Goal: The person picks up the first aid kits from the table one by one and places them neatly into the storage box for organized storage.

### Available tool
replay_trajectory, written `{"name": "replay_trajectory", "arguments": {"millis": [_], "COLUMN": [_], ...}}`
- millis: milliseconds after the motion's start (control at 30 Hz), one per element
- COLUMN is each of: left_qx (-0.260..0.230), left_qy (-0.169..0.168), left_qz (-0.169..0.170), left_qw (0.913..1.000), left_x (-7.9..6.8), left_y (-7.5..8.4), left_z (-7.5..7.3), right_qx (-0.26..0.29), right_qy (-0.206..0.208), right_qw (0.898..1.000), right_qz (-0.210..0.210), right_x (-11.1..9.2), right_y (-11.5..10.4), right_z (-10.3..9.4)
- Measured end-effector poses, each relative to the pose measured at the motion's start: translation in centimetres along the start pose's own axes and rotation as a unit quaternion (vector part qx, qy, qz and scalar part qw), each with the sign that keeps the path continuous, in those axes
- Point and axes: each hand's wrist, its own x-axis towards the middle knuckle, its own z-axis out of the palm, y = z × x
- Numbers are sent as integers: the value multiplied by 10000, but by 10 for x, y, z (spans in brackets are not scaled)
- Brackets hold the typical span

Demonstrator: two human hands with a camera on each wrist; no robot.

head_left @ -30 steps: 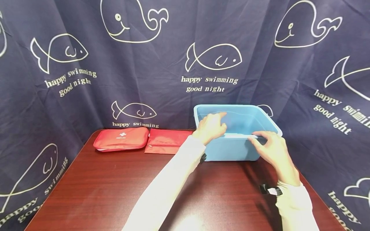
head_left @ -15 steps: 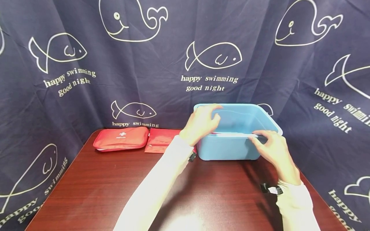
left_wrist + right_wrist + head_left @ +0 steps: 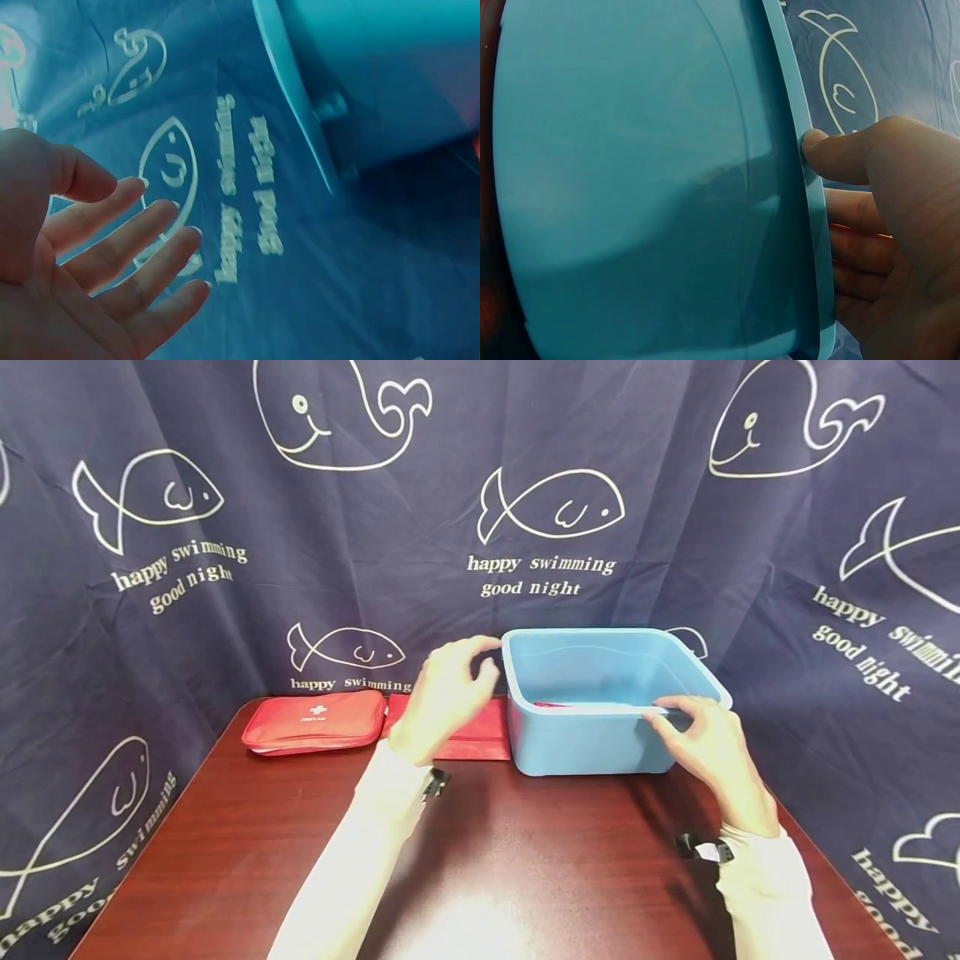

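A light blue plastic bin (image 3: 592, 743) stands at the back right of the table, its top uncovered. My right hand (image 3: 708, 747) grips the front rim near its right corner; in the right wrist view the thumb (image 3: 836, 155) lies on the near side and the fingers reach over the rim. To the left of the bin my left hand (image 3: 450, 693) is raised with nothing in it, and its fingers (image 3: 150, 270) are loosely extended in the left wrist view. Just inside the bin's front rim shows a sliver of something red (image 3: 551, 704), mostly hidden.
On the left rests a red first-aid pouch (image 3: 315, 722) with a white cross. Between it and the bin lies a flat red zippered pouch (image 3: 476, 735), partly behind my left hand. A dark blue printed curtain (image 3: 420, 568) hangs behind the brown wooden table (image 3: 495, 843).
My left hand has moved out of the bin, leftward past its rim, to above the flat red pouch. The right hand keeps its hold on the rim, and the bin stays in place.
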Motion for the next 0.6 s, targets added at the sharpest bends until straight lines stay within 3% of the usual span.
{"name": "replay_trajectory", "arguments": {"millis": [400, 600], "left_qx": [252, 404], "left_qy": [309, 481], "left_qz": [-729, -992], "left_qw": [9965, 9931], "left_x": [-56, -71], "left_y": [-88, -114], "left_z": [-42, -57], "right_qx": [-18, -10], "right_qy": [24, 8], "right_qw": [9999, 10000], "right_qz": [-105, -79], "right_x": [2, 1], "right_y": [-2, -1], "right_z": [2, 1]}}
